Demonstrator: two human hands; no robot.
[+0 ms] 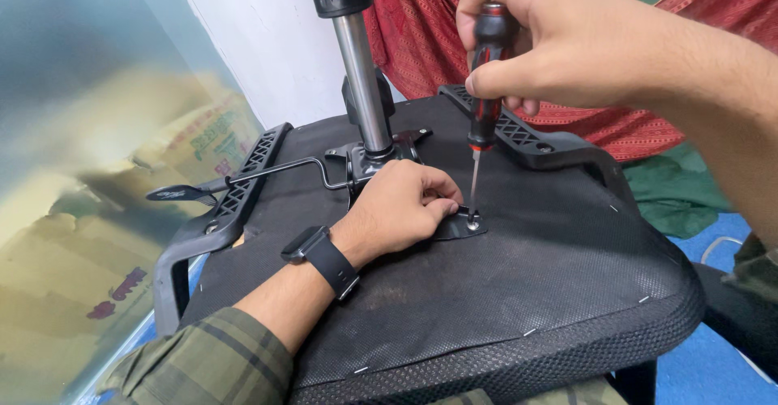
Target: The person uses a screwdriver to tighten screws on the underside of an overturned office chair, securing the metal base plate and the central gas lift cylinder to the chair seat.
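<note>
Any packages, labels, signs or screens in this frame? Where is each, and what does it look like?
Sack or bag: left of the upturned chair seat, blurred, tan-yellow with green and red print.
Wrist device: on the left hand's wrist, black band; its face is not readable as a screen.
No signs visible.

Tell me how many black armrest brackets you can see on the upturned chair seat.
2: one armrest bracket along the seat's left edge, the other armrest bracket at the far right edge, behind the right hand and screwdriver. Parts of both are hidden.
</note>
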